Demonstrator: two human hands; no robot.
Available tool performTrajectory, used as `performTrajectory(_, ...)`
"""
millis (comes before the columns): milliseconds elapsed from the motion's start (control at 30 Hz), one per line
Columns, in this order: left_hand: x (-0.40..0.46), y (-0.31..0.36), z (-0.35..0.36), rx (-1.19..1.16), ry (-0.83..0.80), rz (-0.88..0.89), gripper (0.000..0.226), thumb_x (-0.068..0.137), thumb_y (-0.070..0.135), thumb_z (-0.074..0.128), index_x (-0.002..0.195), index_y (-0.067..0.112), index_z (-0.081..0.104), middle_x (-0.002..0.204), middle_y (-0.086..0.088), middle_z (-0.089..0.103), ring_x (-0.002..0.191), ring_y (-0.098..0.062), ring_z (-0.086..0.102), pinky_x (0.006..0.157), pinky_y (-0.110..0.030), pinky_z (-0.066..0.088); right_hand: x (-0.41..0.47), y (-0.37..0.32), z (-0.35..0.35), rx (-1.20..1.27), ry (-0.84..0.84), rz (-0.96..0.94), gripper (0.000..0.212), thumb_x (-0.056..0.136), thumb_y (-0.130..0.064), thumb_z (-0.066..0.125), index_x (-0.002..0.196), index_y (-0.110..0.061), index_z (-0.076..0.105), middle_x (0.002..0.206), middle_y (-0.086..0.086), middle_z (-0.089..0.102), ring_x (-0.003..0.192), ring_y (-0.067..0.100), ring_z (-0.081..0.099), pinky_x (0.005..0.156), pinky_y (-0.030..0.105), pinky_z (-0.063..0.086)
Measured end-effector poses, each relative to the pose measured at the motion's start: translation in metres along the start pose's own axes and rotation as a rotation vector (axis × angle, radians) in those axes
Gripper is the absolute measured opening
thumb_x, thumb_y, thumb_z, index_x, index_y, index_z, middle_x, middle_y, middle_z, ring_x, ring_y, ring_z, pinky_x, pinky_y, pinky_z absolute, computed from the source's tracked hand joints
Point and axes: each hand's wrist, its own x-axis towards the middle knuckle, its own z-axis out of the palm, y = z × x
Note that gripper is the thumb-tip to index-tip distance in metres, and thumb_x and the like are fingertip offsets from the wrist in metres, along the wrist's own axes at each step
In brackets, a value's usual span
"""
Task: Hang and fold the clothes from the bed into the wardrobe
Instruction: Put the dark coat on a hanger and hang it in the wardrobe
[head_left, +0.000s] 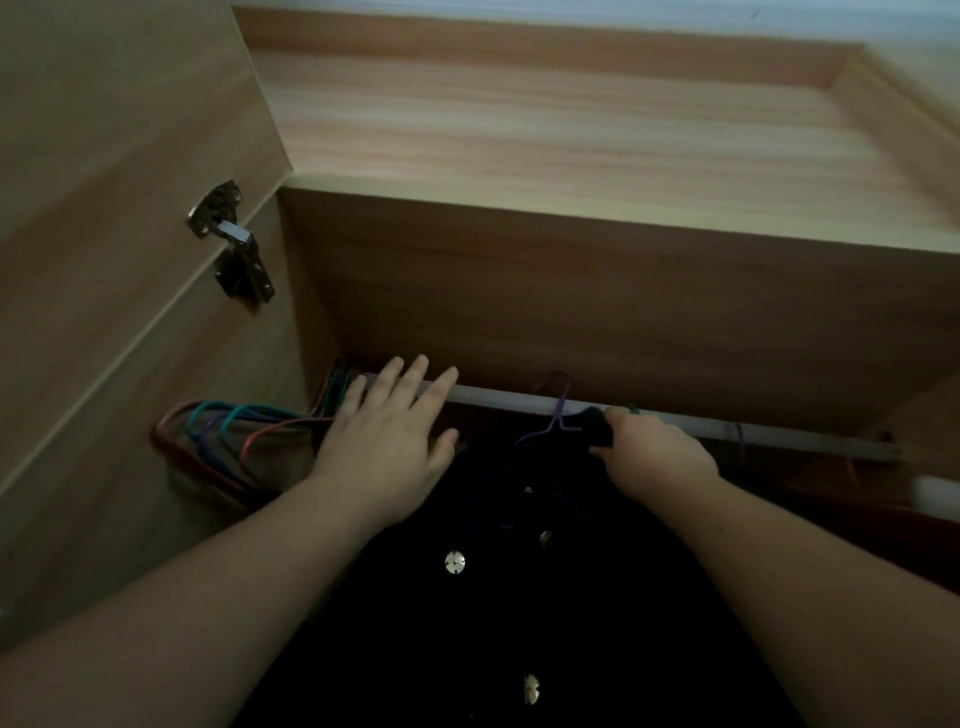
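A black garment (519, 597) with shiny round buttons hangs on a purple hanger (556, 415) whose hook sits over the pale wardrobe rail (498, 397). My right hand (654, 452) grips the dark cloth at the garment's shoulder, just below the rail. My left hand (389, 436) is spread flat with straight fingers, its fingertips over the rail at the left of the garment, holding nothing.
Several empty hangers (234, 431) in red, teal and orange hang bunched at the rail's left end. The open wardrobe door (104, 260) with its metal hinge (234, 244) stands at the left. A wooden shelf (571, 140) lies above. An orange hanger (857, 473) and red cloth (857, 525) hang at the right.
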Motion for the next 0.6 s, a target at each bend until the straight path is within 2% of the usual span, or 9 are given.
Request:
performTrajectory(167, 0.0, 0.001, 0.018, 0.037, 0.062, 0.059, 0.063, 0.099, 0.057, 0.019, 0.157, 0.039, 0.002, 0.167, 0.005, 0.007, 0.153, -0.019, 0.002, 0.124, -0.044, 0.008, 0.016, 0.01, 0.026, -0.014, 0.016, 0.04, 0.027, 0.099, -0.042, 0.051, 0.122, -0.03, 0.048, 0.095, 0.0, 0.059, 0.082, 0.025, 0.06, 0.075, 0.046, 0.057)
performTrajectory(333, 0.001, 0.005, 0.041, -0.013, 0.03, 0.035, 0.064, 0.1, 0.056, 0.029, 0.156, 0.039, 0.005, 0.166, 0.007, 0.007, 0.153, -0.016, 0.0, 0.124, -0.044, 0.007, 0.026, 0.001, 0.034, 0.015, -0.001, 0.018, 0.027, 0.099, -0.035, 0.052, 0.126, -0.034, 0.047, 0.102, 0.004, 0.061, 0.088, 0.03, 0.061, 0.077, 0.048, 0.057)
performTrajectory(400, -0.002, 0.008, 0.048, -0.045, 0.005, 0.027, 0.063, 0.1, 0.057, 0.028, 0.156, 0.04, 0.004, 0.166, 0.009, 0.007, 0.152, -0.016, -0.001, 0.124, -0.043, 0.006, 0.03, -0.007, 0.029, 0.033, -0.078, 0.023, 0.03, 0.1, -0.032, 0.052, 0.129, -0.031, 0.049, 0.105, 0.005, 0.061, 0.091, 0.03, 0.061, 0.083, 0.05, 0.056)
performTrajectory(500, -0.013, 0.013, 0.058, -0.065, -0.046, 0.043, 0.063, 0.1, 0.057, 0.028, 0.156, 0.042, 0.001, 0.166, 0.011, 0.005, 0.152, -0.014, -0.005, 0.124, -0.042, 0.003, 0.041, -0.021, 0.019, -0.032, -0.233, 0.07, 0.044, 0.099, -0.038, 0.054, 0.139, -0.024, 0.047, 0.116, 0.008, 0.059, 0.098, 0.03, 0.059, 0.094, 0.051, 0.052)
performTrajectory(600, -0.019, 0.015, 0.062, -0.043, -0.054, 0.065, 0.063, 0.1, 0.057, 0.028, 0.156, 0.041, 0.003, 0.166, 0.01, 0.007, 0.152, -0.015, -0.003, 0.124, -0.042, 0.004, 0.041, -0.032, 0.022, -0.111, -0.317, 0.06, 0.051, 0.097, -0.038, 0.057, 0.143, -0.018, 0.046, 0.119, 0.009, 0.057, 0.104, 0.033, 0.059, 0.096, 0.052, 0.051)
